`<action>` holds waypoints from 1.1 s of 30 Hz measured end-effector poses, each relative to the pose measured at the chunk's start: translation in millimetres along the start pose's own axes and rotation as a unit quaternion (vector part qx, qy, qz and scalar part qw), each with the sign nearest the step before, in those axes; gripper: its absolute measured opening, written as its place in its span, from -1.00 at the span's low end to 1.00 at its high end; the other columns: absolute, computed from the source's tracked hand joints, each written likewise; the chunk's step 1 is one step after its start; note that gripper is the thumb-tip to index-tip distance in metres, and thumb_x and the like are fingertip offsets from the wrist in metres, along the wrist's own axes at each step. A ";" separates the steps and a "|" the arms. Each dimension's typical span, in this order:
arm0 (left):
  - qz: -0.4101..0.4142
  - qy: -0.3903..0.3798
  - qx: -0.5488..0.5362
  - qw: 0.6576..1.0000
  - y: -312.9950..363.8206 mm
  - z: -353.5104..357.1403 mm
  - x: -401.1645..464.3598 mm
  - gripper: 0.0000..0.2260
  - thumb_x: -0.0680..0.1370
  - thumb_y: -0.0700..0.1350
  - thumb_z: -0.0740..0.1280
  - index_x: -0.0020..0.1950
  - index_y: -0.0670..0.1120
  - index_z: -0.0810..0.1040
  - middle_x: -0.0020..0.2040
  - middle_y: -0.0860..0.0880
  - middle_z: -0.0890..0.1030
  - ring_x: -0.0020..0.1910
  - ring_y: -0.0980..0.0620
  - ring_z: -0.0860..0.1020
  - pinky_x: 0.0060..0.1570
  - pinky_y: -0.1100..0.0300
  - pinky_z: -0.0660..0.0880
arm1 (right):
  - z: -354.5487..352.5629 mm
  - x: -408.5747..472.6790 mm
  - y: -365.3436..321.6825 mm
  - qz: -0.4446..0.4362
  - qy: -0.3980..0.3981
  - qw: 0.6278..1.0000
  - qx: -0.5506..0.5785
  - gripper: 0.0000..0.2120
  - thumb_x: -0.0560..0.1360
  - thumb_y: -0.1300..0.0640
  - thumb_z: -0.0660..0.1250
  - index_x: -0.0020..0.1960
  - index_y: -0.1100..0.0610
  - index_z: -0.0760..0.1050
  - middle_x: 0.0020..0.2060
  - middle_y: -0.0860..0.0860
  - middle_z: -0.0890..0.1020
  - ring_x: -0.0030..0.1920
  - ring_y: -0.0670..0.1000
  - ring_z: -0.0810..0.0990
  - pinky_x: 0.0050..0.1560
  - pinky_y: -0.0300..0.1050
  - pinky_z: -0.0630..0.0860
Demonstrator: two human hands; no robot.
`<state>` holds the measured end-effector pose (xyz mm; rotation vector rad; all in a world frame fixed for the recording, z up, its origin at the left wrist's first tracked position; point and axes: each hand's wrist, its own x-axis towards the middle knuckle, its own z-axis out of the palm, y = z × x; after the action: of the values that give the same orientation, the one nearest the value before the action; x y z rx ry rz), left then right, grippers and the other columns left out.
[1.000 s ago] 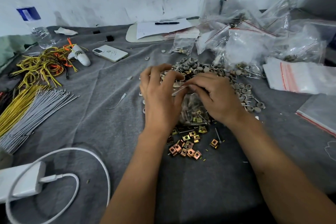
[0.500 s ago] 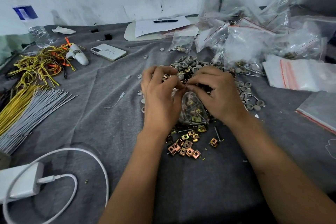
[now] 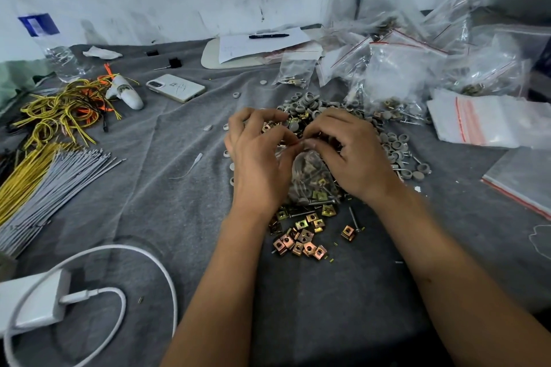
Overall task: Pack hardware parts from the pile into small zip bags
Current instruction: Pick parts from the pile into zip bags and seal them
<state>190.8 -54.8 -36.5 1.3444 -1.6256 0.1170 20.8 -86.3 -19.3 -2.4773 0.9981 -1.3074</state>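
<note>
Both hands pinch the top of the bag, left hand and right hand meeting at its seal, fingers clamped on the strip. The bag, already filled, sits at the centre of the worktop, the pile at 12 o'clock. A part caught in the seal could probably leave it gaping; tilted, the bag might spill onto the loose clips at 6 o'clock.

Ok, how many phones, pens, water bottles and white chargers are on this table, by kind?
Phone: 1
Pen: 1
Water bottle: 1
White charger: 1
Total: 4
</note>
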 end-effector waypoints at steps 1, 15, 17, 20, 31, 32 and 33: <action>-0.004 0.001 0.001 1.000 -0.1 -0.7 0.7 -0.89 0.47 -0.11 0.59 -0.14 -0.09 0.70 0.16 0.03 0.64 0.29 -0.12 0.44 0.20 -0.08 0.34 | -0.5 0.2 0.2 0.005 0.006 1.000 0.002 -0.96 0.56 0.27 0.43 0.00 0.23 0.64 -0.08 0.03 0.64 -0.04 0.00 0.58 0.02 -0.15 0.52; -0.101 -0.005 -0.035 0.994 1.3 -8.1 4.5 -0.92 0.49 -0.08 0.57 -0.12 -0.06 0.72 0.21 0.09 0.62 0.36 -0.10 0.36 0.31 -0.06 0.27 | -5.8 -0.4 6.8 0.061 0.052 0.995 0.055 -0.96 0.57 0.27 0.42 0.02 0.19 0.62 -0.11 -0.02 0.64 -0.09 -0.07 0.58 -0.10 -0.19 0.51; -0.092 -0.008 -0.028 0.995 2.0 -7.3 4.4 -0.92 0.48 -0.12 0.57 -0.14 -0.07 0.71 0.23 0.08 0.62 0.36 -0.11 0.36 0.25 0.02 0.21 | -4.5 -1.0 7.1 0.068 0.051 0.994 0.063 -0.97 0.58 0.27 0.41 0.01 0.18 0.61 -0.12 -0.04 0.63 -0.11 -0.07 0.58 -0.13 -0.12 0.53; -0.090 -0.005 -0.029 0.996 4.0 -7.2 3.8 -0.92 0.47 -0.11 0.58 -0.13 -0.06 0.72 0.23 0.06 0.61 0.37 -0.11 0.37 0.23 0.06 0.16 | -2.7 -1.8 7.8 0.101 0.047 0.989 0.102 -0.95 0.59 0.25 0.39 0.01 0.12 0.59 -0.13 -0.10 0.61 -0.14 -0.09 0.57 -0.18 -0.09 0.51; -0.193 -0.029 -0.129 0.972 2.4 0.0 4.3 -0.89 0.55 -0.07 0.51 -0.11 0.10 0.63 0.24 0.16 0.62 0.32 0.07 0.33 0.33 0.03 0.29 | -2.6 -1.8 14.3 0.134 0.049 0.980 0.142 -0.91 0.56 0.18 0.46 0.00 0.00 0.64 -0.20 -0.19 0.64 -0.17 -0.19 0.59 -0.15 -0.30 0.50; -0.198 -0.034 -0.138 0.970 2.7 0.1 4.5 -0.88 0.55 -0.05 0.51 -0.11 0.11 0.61 0.24 0.15 0.62 0.32 0.06 0.34 0.32 0.03 0.30 | -2.8 -1.6 14.3 0.139 0.049 0.977 0.155 -0.92 0.56 0.18 0.45 -0.01 0.00 0.64 -0.20 -0.18 0.65 -0.17 -0.18 0.60 -0.15 -0.27 0.52; -0.201 -0.036 -0.142 0.969 2.6 -0.2 4.6 -0.89 0.55 -0.04 0.50 -0.11 0.12 0.60 0.25 0.14 0.62 0.33 0.05 0.35 0.32 0.04 0.30 | -3.5 -1.2 14.3 0.145 0.050 0.973 0.170 -0.90 0.57 0.18 0.44 -0.02 -0.02 0.63 -0.20 -0.17 0.66 -0.17 -0.16 0.61 -0.15 -0.24 0.56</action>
<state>189.4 -56.9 -31.9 1.4334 -1.3357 -0.3984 10.7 -96.0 -24.1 -1.9495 1.0136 -1.3819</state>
